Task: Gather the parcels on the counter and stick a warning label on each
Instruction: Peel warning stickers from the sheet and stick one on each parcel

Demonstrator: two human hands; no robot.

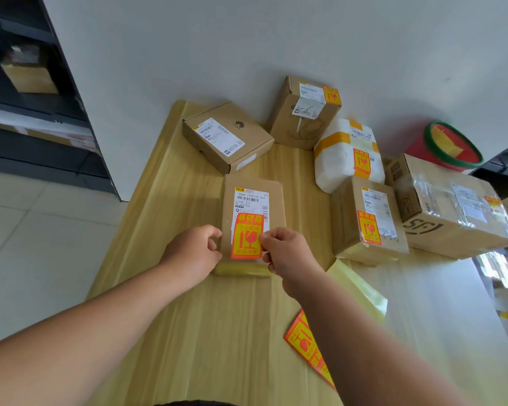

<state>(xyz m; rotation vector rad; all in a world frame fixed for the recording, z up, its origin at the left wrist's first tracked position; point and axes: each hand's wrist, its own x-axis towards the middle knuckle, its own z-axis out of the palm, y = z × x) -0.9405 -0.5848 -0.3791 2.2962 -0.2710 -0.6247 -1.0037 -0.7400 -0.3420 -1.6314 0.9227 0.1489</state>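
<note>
A flat brown parcel lies in the middle of the wooden counter. An orange and yellow warning label lies on its near half, partly over the white shipping label. My right hand pinches the label's right edge. My left hand grips the parcel's near left corner. A brown box with a white shipping label and no warning label lies behind it. A tall brown box, a white wrapped parcel, a small brown box and a large taped carton each carry a warning label.
A sheet of warning labels lies under my right forearm, beside a yellow backing sheet. A red bin with a green rim stands behind the carton. Dark shelving with a box stands at the left, beyond a white wall.
</note>
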